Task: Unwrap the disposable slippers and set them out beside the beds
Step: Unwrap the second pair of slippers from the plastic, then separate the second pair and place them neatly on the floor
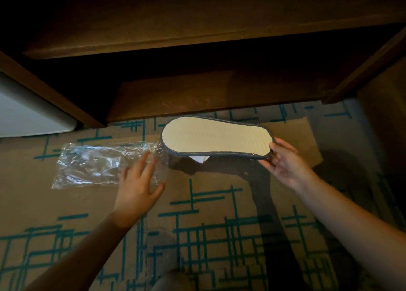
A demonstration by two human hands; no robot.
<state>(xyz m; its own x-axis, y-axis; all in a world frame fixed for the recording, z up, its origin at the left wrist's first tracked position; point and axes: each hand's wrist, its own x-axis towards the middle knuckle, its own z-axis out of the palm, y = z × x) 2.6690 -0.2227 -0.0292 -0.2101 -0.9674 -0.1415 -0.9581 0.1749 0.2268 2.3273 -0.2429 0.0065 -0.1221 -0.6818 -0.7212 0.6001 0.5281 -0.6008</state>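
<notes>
At far left a white appliance [26,115] stands beside a dark wooden cabinet [175,49]. The clear plastic wrapper [94,165] lies flat on the patterned carpet [208,225]. The left hand [138,185] rests over the wrapper's right end, fingers straight and spread apart. Further right, the slipper [216,138] is raised off the carpet, pale sole upward, toe pointing left. The right hand [285,161] pinches its heel end, thumb on the sole's edge and fingers curled beneath.
</notes>
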